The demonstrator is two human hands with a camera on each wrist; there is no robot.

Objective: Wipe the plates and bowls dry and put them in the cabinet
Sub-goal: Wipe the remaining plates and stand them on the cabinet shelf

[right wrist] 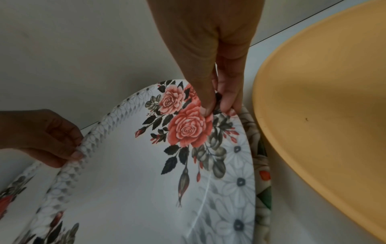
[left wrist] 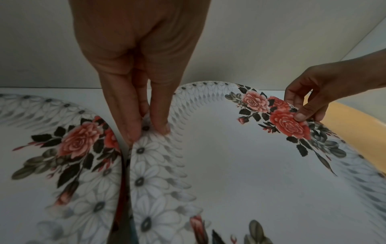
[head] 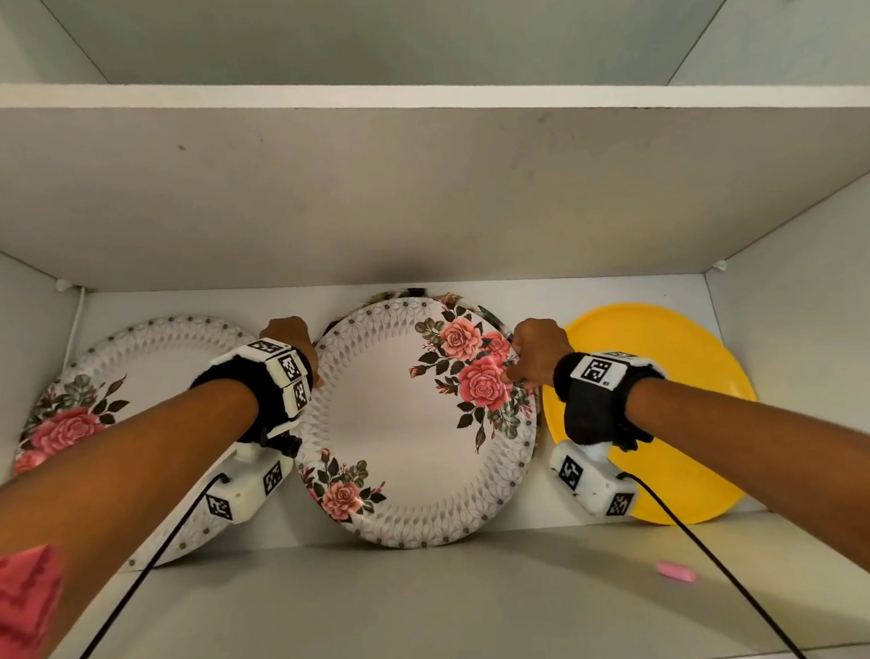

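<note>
Both hands (left wrist: 144, 92) on floral plate (left wrist: 219, 148) rim

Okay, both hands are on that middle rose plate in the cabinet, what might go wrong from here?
The middle plate is held only by fingertip pinches of the left hand and right hand, so it might slip. It sits atop another plate and may slide off. Its rim is close to the left plate and yellow plate, risking a knock.

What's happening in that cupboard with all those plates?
A person is setting a rose-patterned plate into the cabinet. The left hand pinches its left rim and the right hand pinches its right rim, over another patterned plate lying beneath it. A matching floral plate lies to its left and a yellow plate to its right on the same shelf.
</note>
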